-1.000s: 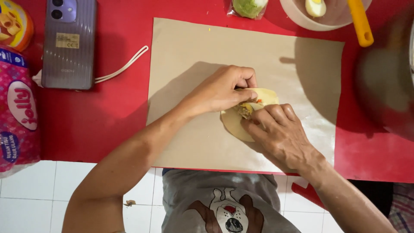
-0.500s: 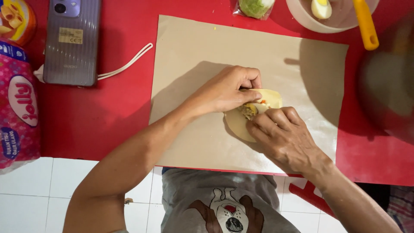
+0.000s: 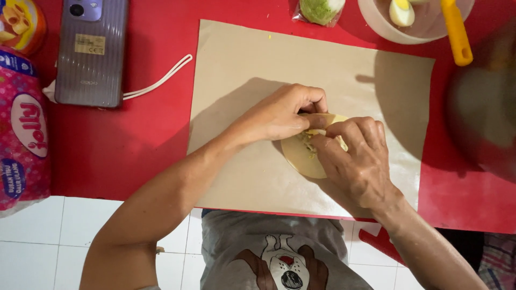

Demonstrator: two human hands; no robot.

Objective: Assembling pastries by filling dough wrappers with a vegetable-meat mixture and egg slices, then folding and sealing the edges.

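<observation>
Folding step in hand: left hand [image 3: 285, 113] and right hand [image 3: 357, 156] pinch the dough round [image 3: 301, 158] over its filling [image 3: 309, 142], centre of brown paper sheet [image 3: 242, 59]. Fingertips clamped together on dough edge. Sealing calls for even pressure.

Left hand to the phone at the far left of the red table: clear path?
Probably yes. The left hand pinches the dough round on the brown paper. Between it and the phone lie only bare paper, red table and a thin white cord.
</observation>
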